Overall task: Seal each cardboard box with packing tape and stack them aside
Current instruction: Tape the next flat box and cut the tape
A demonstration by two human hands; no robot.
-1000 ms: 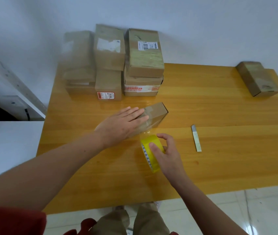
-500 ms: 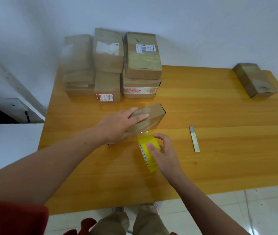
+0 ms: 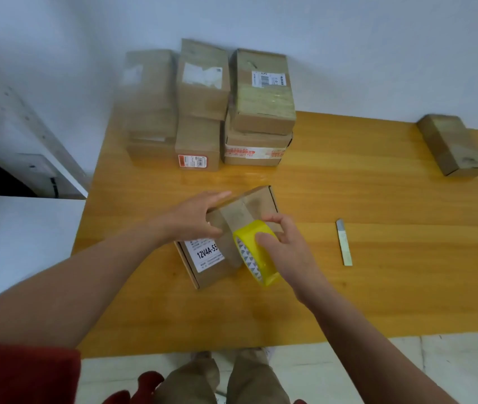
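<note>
A small cardboard box (image 3: pixel 211 266) with a white label reading "12V4A" stands tilted on the wooden table (image 3: pixel 348 287), its labelled face toward me. My left hand (image 3: pixel 194 218) grips the box's upper left edge, fingers over the top and thumb on the front. My right hand (image 3: pixel 284 249) holds a yellow roll of packing tape (image 3: pixel 256 252) against the box's right side. A clear strip of tape runs from the roll up over the box's top.
Several sealed cardboard boxes (image 3: pixel 208 106) are stacked against the wall at the table's back left. One more box (image 3: pixel 452 144) lies at the back right corner. A slim utility knife (image 3: pixel 344 242) lies right of my hands. A white shelf (image 3: pixel 28 135) stands left of the table.
The box has been turned up so its labelled face shows. My left hand shifted from lying flat on top to gripping its edge. My right hand brought the tape roll up against the box.
</note>
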